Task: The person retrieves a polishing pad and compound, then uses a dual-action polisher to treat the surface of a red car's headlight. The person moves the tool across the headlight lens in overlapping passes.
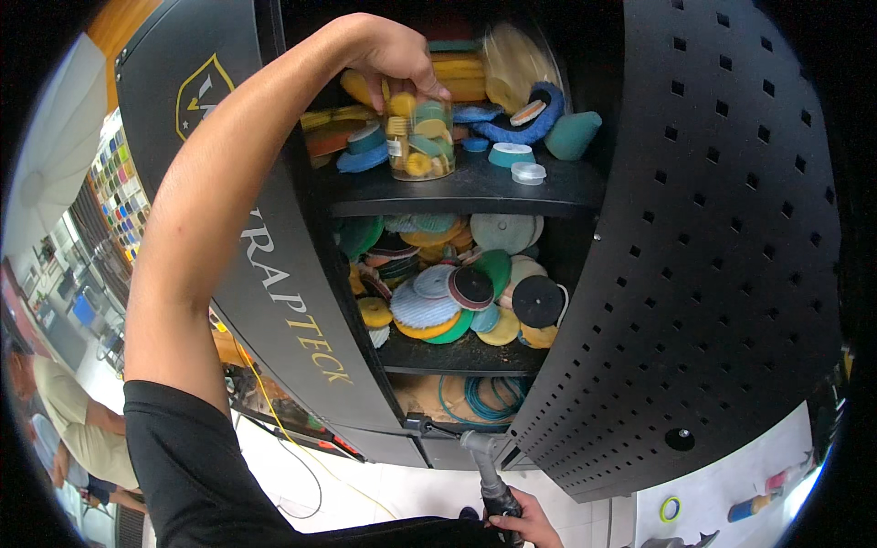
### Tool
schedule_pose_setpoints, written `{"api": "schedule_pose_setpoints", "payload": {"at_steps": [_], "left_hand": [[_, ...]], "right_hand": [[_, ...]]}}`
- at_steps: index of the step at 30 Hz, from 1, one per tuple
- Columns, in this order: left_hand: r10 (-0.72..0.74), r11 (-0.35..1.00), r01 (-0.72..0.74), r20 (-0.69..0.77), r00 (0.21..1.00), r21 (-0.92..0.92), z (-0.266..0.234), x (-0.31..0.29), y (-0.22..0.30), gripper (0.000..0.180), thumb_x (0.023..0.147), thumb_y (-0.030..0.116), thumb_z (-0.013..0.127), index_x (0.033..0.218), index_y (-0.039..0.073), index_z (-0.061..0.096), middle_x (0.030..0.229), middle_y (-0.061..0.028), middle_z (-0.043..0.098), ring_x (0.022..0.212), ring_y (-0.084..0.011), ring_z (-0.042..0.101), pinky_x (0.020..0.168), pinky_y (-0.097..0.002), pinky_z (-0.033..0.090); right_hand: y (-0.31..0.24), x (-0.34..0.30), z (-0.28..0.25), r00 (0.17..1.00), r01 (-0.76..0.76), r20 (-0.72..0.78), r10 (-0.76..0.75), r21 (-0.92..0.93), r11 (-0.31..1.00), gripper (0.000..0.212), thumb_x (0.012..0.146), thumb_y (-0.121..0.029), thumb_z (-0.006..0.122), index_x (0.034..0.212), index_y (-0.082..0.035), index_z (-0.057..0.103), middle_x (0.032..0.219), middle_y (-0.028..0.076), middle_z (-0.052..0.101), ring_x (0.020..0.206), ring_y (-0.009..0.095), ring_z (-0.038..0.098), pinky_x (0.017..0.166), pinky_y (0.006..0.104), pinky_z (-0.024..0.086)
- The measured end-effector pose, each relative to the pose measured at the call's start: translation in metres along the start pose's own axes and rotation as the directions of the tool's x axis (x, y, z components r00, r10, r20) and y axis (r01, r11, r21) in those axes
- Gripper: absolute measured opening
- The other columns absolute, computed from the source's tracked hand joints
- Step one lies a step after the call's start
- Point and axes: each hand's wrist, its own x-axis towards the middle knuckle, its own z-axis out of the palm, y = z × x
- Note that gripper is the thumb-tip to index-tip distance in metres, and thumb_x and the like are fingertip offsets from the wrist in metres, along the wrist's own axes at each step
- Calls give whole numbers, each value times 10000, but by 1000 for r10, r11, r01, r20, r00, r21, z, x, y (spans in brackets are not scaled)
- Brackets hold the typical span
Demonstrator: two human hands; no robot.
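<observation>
My left hand [397,59] reaches up to the top shelf of a black cabinet. Its fingers close around the rim of a clear jar [440,128], which stands on the shelf. Small yellow and green polishing pads fill the jar. Low in the view, my right hand [530,521] wraps around the black body of a polisher [484,461] with a grey angled head. The polisher's head is just below the cabinet's lowest shelf. Beside the jar lie blue pads [361,160], a fluffy blue ring pad [539,119] and a green cone pad [574,137].
Several round pads [425,301] pile up on the middle shelf [457,359]. Coiled teal cord [493,397] lies on the lowest one. A perforated black door [694,228] stands open at right. A yellow cable [274,402] runs over the floor. Another person [82,411] is at far left.
</observation>
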Motion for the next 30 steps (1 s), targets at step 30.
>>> {"api": "schedule_pose_setpoints", "payload": {"at_steps": [30], "left_hand": [[249,965,-260,203,947,26,6,27,-1,399,763,232,858,1082,7,775,933,-96,769,809,-180,722,757,-331,606]], "right_hand": [[0,13,-30,997,73,-22,-71,142,987,358,858,-85,786,1155,8,608,929,59,699,835,140,687,793,296,549]]}}
